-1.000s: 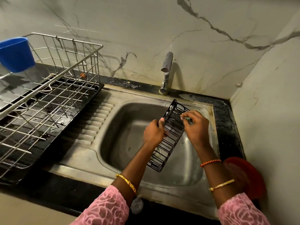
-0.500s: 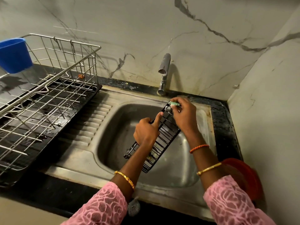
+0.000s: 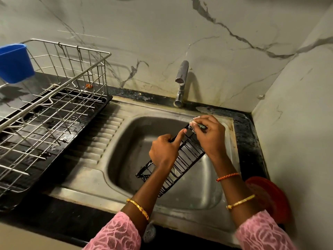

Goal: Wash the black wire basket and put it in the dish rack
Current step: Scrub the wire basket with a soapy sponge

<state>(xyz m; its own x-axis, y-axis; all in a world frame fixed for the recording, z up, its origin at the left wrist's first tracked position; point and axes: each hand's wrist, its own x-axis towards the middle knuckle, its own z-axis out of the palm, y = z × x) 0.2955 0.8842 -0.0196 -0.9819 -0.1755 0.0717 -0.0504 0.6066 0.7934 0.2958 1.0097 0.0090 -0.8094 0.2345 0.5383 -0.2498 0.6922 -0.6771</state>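
Over the sink [image 3: 100, 179], the basket [image 3: 182, 159] is gripped by the left hand [image 3: 164, 150]; a scrubber [image 3: 198, 125] is pinched at its far end by the right hand [image 3: 209, 136].

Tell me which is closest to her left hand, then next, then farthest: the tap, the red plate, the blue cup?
1. Tap, behind the left hand, at the wall.
2. Red plate, right, on the counter.
3. Blue cup, far left, on the rack.
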